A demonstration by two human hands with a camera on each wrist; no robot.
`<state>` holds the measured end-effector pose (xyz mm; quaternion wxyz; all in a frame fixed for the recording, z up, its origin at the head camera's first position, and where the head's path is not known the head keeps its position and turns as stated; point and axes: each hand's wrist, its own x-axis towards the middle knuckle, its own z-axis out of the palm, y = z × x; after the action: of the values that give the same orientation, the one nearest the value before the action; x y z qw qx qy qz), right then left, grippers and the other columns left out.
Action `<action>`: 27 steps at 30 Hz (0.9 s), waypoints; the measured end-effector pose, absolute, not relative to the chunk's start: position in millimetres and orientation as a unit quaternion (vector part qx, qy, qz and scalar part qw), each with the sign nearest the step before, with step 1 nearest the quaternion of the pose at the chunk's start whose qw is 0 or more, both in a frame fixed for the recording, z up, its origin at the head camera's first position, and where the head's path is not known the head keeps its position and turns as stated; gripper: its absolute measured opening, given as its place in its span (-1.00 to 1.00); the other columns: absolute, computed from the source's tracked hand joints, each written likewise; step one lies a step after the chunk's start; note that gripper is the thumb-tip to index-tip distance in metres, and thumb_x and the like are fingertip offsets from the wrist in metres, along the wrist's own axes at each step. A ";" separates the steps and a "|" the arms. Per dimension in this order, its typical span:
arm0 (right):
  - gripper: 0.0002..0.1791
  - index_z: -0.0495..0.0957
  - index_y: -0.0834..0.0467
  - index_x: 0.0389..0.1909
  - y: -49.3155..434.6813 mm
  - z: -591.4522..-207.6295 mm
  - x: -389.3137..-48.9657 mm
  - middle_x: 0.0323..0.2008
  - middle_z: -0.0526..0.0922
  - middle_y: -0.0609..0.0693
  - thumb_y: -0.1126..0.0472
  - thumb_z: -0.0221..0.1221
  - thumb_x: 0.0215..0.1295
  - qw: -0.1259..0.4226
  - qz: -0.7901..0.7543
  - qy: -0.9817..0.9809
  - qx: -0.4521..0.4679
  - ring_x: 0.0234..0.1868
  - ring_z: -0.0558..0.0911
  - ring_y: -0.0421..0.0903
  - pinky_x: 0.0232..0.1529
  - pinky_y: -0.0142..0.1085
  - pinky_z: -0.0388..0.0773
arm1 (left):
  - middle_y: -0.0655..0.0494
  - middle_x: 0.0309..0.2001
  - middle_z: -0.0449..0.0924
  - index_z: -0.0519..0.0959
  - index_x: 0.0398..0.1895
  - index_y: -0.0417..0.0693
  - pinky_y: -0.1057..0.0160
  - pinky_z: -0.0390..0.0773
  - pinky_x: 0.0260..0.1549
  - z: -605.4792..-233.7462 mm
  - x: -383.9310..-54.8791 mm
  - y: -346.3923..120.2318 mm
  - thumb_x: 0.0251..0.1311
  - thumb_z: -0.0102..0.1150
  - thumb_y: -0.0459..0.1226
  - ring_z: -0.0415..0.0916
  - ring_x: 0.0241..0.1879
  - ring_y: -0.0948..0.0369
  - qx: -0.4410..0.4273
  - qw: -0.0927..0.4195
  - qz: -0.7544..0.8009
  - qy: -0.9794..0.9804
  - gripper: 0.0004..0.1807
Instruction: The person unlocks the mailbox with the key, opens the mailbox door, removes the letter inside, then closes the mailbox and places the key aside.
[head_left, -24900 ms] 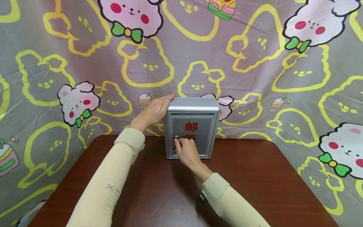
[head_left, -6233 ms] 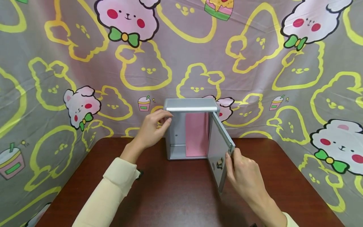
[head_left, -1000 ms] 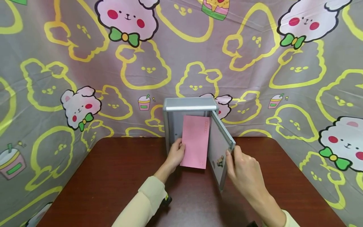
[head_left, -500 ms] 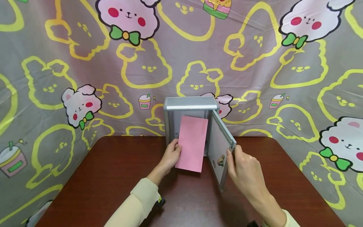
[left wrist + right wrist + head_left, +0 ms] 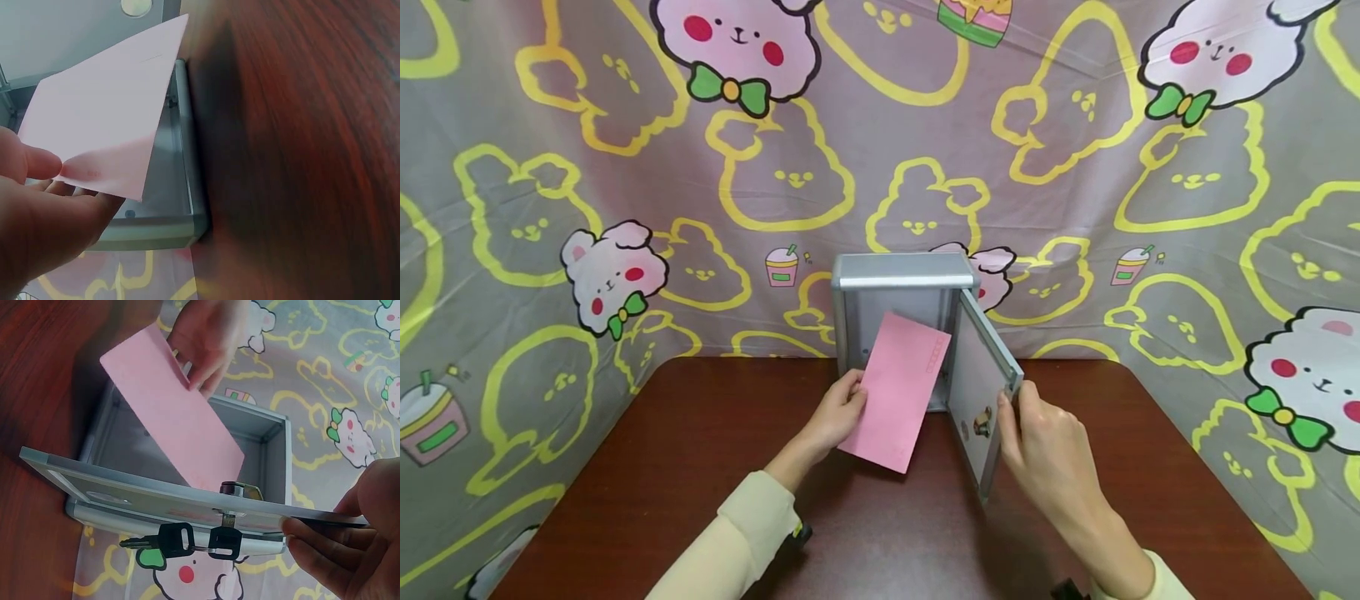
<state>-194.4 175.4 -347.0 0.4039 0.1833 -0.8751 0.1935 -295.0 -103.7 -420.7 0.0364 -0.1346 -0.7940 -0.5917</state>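
A pink envelope [image 5: 897,393] tilts in front of a grey metal mailbox [image 5: 904,272], its upper part overlapping the box's opening in the head view. My left hand [image 5: 835,412] pinches the envelope's left edge between thumb and fingers, as the left wrist view also shows. My right hand [image 5: 1051,450] grips the free edge of the mailbox door [image 5: 981,392], which stands swung out to the right. In the right wrist view a lock [image 5: 232,489] sits in the door, with one black-headed key [image 5: 225,542] in it and another key [image 5: 175,540] hanging from a ring.
The mailbox stands at the back of a dark red-brown wooden table [image 5: 700,467]. Right behind it hangs a patterned cloth [image 5: 805,183] with cartoon animals, which also closes off both sides.
Earlier the door was shut with the right hand at its lock; it then stood open with the envelope inside. Lately the left hand has drawn the envelope out, toward me and left, tilting it.
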 end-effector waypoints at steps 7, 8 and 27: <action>-0.70 0.27 0.16 -0.51 175.6 -346.5 -194.1 -0.75 0.16 -0.16 0.29 0.15 0.38 0.400 0.191 -0.878 0.180 -0.73 0.19 -0.15 -0.69 -0.29 0.15 | -0.16 -0.08 0.69 0.54 0.15 -0.26 0.18 0.57 -0.18 -416.9 -295.3 -112.7 0.50 -0.11 -0.45 0.58 -0.18 0.10 -0.165 0.017 -0.552 -0.817 -0.71; -0.70 0.27 0.17 -0.51 175.7 -346.4 -194.1 -0.75 0.16 -0.16 0.29 0.16 0.38 0.399 0.191 -0.879 0.180 -0.73 0.19 -0.16 -0.69 -0.29 0.15 | -0.17 -0.05 0.69 0.55 0.15 -0.25 0.16 0.57 -0.14 -416.0 -295.9 -114.0 0.49 -0.10 -0.45 0.58 -0.15 0.09 -0.169 0.015 -0.544 -0.822 -0.70; -0.71 0.29 0.17 -0.50 174.8 -345.8 -193.6 -0.74 0.16 -0.15 0.29 0.16 0.38 0.398 0.195 -0.879 0.178 -0.73 0.20 -0.14 -0.69 -0.29 0.16 | -0.20 0.14 0.63 0.57 0.22 -0.28 -0.09 0.53 0.18 -408.6 -295.9 -134.3 0.46 -0.09 -0.46 0.54 0.17 -0.06 -0.283 -0.059 -0.361 -0.887 -0.63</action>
<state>-193.6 174.8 -345.8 0.3982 0.1779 -0.8786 0.1945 -295.9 -134.3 -408.6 -0.0588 -0.2826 -0.8867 -0.3612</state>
